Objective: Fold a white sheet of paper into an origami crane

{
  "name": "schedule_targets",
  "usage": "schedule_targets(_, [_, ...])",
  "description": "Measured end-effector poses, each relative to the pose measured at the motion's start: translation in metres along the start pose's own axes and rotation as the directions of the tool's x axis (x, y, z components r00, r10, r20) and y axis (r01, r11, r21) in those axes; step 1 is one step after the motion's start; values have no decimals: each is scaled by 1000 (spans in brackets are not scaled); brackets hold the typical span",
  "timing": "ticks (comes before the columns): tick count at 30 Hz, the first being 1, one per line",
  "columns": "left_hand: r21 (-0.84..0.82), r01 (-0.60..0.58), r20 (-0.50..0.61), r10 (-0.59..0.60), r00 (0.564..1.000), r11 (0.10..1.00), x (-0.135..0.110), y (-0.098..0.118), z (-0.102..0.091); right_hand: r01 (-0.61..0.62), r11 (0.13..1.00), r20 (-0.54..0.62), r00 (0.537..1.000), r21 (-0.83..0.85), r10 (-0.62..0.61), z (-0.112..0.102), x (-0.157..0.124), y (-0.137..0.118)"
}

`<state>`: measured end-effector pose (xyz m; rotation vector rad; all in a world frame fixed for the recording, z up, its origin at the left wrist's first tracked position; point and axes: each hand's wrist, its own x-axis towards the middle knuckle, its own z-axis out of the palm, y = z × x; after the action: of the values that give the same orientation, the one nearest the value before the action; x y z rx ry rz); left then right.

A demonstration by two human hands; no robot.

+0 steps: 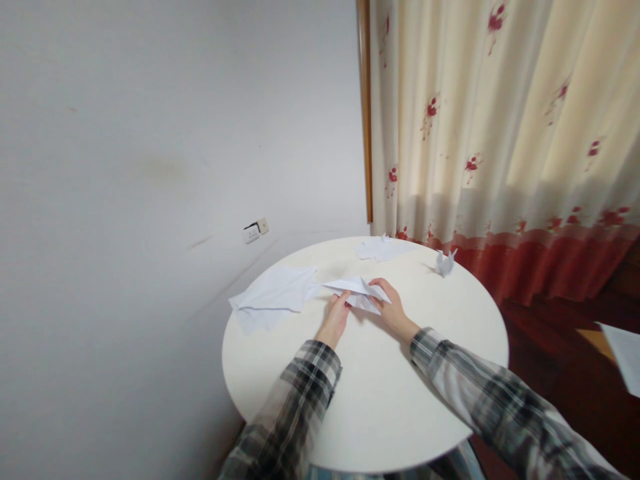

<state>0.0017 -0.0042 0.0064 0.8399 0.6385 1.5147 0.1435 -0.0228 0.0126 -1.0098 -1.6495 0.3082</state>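
Observation:
A folded sheet of white paper (356, 287) is held between my two hands, just above the middle of the round white table (390, 413). My left hand (336, 319) pinches its near left edge, thumb on top. My right hand (393, 307) grips the right end, with thumb and fingers on either side of the fold. The paper has a raised upper layer and a lower flap that points toward me. Some fingertips are hidden behind or under the paper.
Loose white sheets (275, 290) lie at the table's left. Another paper piece (381, 249) is at the far edge, and a folded paper figure (445, 263) stands at the back right. A wall with a socket (251, 233) rises on the left; a flowered curtain (460, 120) hangs behind.

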Motion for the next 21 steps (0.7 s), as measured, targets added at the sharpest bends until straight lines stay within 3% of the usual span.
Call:
schedule_targets(10, [50, 107, 106, -112, 988, 993, -10, 5, 10, 121, 992, 29, 992, 20, -121, -4, -2, -9])
schedule_targets(21, [48, 92, 59, -95, 994, 995, -10, 5, 11, 162, 987, 13, 987, -12, -162, -4, -3, -4])
